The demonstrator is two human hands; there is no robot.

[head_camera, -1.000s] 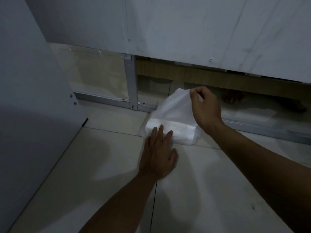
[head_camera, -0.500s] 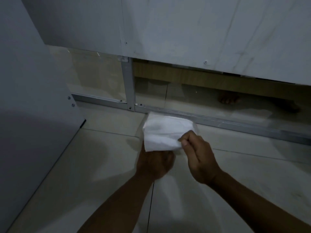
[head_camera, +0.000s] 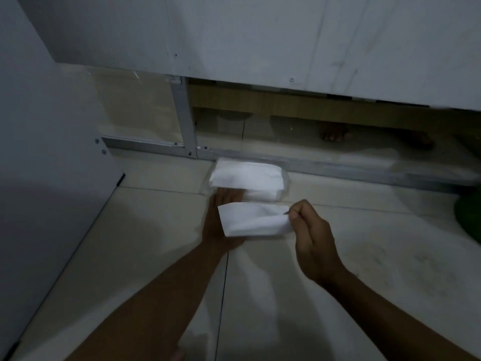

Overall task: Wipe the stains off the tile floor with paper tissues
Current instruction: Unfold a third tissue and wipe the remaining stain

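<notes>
Grey panel stands at left, on the tile floor. Left hand lies low at the near edge of the tissue pack, largely hidden behind a tissue; cannot tell how its fingers lie. Right hand, fingers curled, pinches the tissue's right end between thumb and forefinger, holding it above the floor, just in front of the pack.

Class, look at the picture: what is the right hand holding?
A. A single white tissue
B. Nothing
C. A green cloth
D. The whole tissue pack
A: the right hand pinches one white tissue by its end, held apart from the pack, which lies on the floor under the left hand.
</notes>
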